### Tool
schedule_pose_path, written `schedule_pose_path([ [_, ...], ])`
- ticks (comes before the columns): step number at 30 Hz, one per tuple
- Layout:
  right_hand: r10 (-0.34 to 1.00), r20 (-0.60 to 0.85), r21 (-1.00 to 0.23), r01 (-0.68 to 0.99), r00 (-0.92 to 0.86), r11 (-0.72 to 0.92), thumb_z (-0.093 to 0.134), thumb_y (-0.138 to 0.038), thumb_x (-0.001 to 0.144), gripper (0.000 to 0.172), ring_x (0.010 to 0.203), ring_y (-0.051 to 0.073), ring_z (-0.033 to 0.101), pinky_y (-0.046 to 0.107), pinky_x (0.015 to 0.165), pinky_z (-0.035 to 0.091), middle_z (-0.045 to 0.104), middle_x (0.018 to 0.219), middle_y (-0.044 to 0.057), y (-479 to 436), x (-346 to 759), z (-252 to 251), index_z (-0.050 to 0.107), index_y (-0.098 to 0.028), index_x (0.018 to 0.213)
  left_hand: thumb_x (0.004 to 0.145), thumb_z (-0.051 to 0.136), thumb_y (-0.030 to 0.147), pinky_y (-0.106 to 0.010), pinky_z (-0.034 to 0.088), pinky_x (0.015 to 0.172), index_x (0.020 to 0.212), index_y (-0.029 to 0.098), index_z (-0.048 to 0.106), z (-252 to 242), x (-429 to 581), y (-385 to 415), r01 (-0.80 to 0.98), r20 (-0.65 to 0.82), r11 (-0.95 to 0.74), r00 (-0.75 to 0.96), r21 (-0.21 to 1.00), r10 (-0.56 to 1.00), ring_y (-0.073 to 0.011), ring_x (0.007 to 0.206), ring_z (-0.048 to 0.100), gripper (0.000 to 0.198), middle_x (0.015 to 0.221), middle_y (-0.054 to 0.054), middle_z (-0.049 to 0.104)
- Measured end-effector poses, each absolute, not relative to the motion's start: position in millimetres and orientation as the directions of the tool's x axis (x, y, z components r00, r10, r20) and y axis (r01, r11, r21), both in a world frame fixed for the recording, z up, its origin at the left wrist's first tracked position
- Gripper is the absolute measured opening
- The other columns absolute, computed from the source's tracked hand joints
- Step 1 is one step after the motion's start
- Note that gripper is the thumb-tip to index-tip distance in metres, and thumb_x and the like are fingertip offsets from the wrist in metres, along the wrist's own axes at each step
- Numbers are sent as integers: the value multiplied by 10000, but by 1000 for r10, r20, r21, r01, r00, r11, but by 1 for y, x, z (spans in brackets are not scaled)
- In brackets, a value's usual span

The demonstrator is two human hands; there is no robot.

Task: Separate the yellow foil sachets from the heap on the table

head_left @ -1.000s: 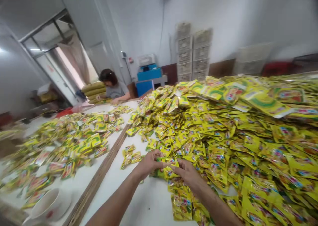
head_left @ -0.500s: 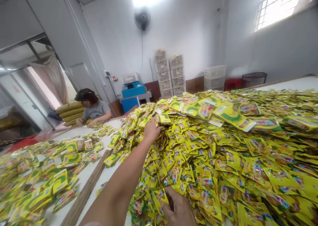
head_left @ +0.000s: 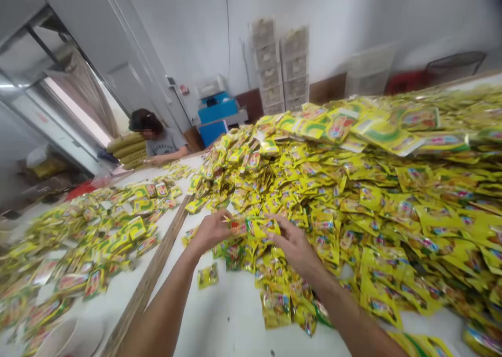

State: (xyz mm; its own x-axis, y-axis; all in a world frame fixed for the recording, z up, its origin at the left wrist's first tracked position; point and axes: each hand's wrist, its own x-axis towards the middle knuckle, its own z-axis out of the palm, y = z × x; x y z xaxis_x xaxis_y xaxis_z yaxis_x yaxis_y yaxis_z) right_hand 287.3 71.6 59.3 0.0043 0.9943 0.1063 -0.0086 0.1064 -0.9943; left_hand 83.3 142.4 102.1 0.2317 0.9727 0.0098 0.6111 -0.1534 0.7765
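Note:
My left hand (head_left: 213, 232) is closed, thumb and fingers pinching a small flat yellow carton with a red patch (head_left: 237, 226); its edges are blurred. Facing it, my right hand (head_left: 291, 241) grips a small yellow sachet (head_left: 262, 228) between thumb and fingers. The sachet's left end meets or overlaps the carton; I cannot tell whether it is inside. Below my hands lie loose yellow sachets (head_left: 275, 304) and a few green ones (head_left: 234, 257). A large heap of sachets (head_left: 329, 189) rises beyond and to the right, with flat yellow cartons (head_left: 386, 132) on top.
A wooden strip (head_left: 164, 252) divides the white table (head_left: 219, 320). Left of it lie many filled-looking yellow packs (head_left: 129, 231) and a white round container (head_left: 70, 338). Another person (head_left: 160, 140) works at the far left end. Stacked crates (head_left: 270, 69) stand by the wall.
My left hand has come back from the heap toward me with a carton. My right hand has lifted a sachet up to it. The view has tilted down.

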Motion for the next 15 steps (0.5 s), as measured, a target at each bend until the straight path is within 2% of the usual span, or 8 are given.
schedule_pose_path([
  [1, 994, 114, -993, -35, -4, 113, 596, -382, 735, 463, 1082, 211, 512, 313, 903, 404, 572, 1180, 57, 73, 289, 59, 566, -210, 1164, 550, 740, 319, -220, 358, 481, 751, 166, 643, 100, 78, 127, 618, -81, -131, 303, 775, 949, -138, 515, 544, 271, 584, 21, 602],
  [3, 986, 52, -994, -103, -159, 36, 628, -357, 699, 406, 1026, 204, 540, 309, 876, 416, 611, 1097, 42, 75, 288, 56, 607, -203, 1075, 545, 750, 306, -212, 361, 474, 762, 160, 659, 97, 72, 106, 579, -201, -65, 384, 813, 901, -116, 495, 531, 276, 598, 26, 595],
  [6, 934, -25, -983, -163, -357, -89, 647, -325, 667, 263, 815, 170, 583, 286, 764, 444, 647, 823, 7, 75, 282, 49, 639, -169, 878, 495, 790, 241, -202, 401, 492, 907, 171, 636, 88, 67, 94, 350, -192, 70, 328, 934, 925, -98, 515, 549, 445, 697, 27, 624],
  [8, 946, -41, -972, -205, -322, -112, 684, -308, 629, 219, 737, 146, 573, 261, 715, 446, 622, 720, -18, 74, 277, 46, 625, -163, 782, 484, 807, 237, -196, 424, 503, 950, 174, 596, 77, 69, 91, 108, -153, 135, 184, 985, 971, -96, 538, 566, 515, 713, 26, 634],
  [9, 959, -51, -963, -242, -279, -121, 700, -305, 612, 229, 712, 140, 570, 254, 691, 449, 614, 700, -24, 74, 274, 45, 617, -165, 774, 496, 809, 261, -194, 434, 510, 923, 172, 583, 70, 73, 89, -36, -144, 149, 117, 988, 983, -92, 537, 564, 491, 688, 30, 627],
  [12, 975, -82, -919, -363, -206, -154, 704, -327, 612, 304, 687, 154, 583, 261, 620, 469, 627, 712, -10, 73, 268, 43, 608, -169, 853, 526, 810, 314, -204, 477, 577, 789, 181, 531, 48, 90, 83, -406, -140, 147, 47, 902, 989, -77, 528, 553, 405, 593, 62, 576],
  [15, 980, -79, -922, -360, -181, -141, 688, -353, 634, 331, 727, 178, 599, 276, 620, 483, 648, 749, 15, 73, 267, 44, 605, -165, 892, 554, 804, 312, -243, 502, 663, 836, 194, 528, 31, 107, 77, -470, -149, 141, 20, 871, 989, -106, 616, 612, 411, 637, 52, 613],
])
